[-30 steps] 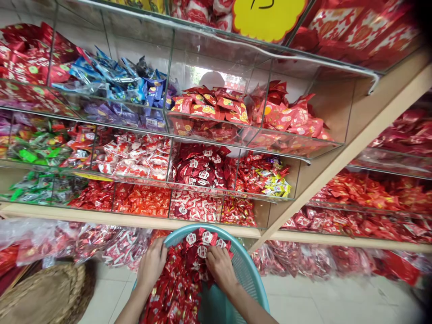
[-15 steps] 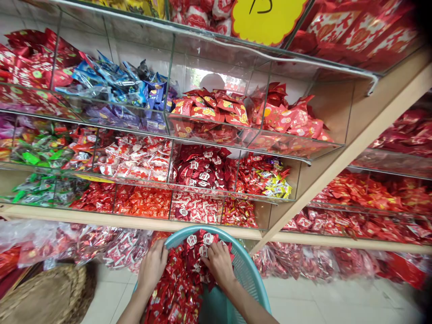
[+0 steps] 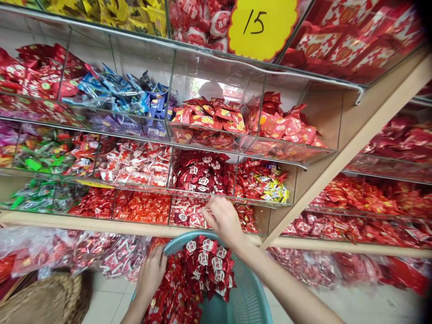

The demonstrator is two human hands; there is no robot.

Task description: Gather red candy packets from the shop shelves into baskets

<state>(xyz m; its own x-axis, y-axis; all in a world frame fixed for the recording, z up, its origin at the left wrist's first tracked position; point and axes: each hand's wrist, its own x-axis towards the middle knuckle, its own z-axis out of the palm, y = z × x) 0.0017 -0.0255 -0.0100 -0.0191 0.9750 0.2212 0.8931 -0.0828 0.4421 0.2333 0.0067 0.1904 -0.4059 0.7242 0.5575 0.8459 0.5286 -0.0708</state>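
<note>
My left hand (image 3: 152, 268) is closed over the left rim of a teal plastic basket (image 3: 259, 292). Inside the basket, a pile of small red wrapped candies (image 3: 178, 288) fills the left side. Dark red candy packets with white labels (image 3: 209, 265) lie at the back and middle. My right hand (image 3: 224, 220) is raised above the far rim, in front of the lowest shelf bins, its fingers loosely bent and apart with nothing visible in them. Just beyond it are a bin of matching dark red packets (image 3: 202, 173) and a lower bin of pink-and-white candies (image 3: 189, 211).
Glass-fronted shelves hold several bins of wrapped sweets, including blue packets (image 3: 118, 92) and red orange-print packets (image 3: 209, 114). A yellow price sign (image 3: 263, 29) reads 15. A slanting wooden post (image 3: 320, 171) divides the shelving. Bagged candies (image 3: 124, 254) and a woven basket (image 3: 50, 297) sit below.
My right hand has let go of the dark red packets in the basket and risen toward the shelf. My left hand stays on the rim. The view has tilted slightly upward.
</note>
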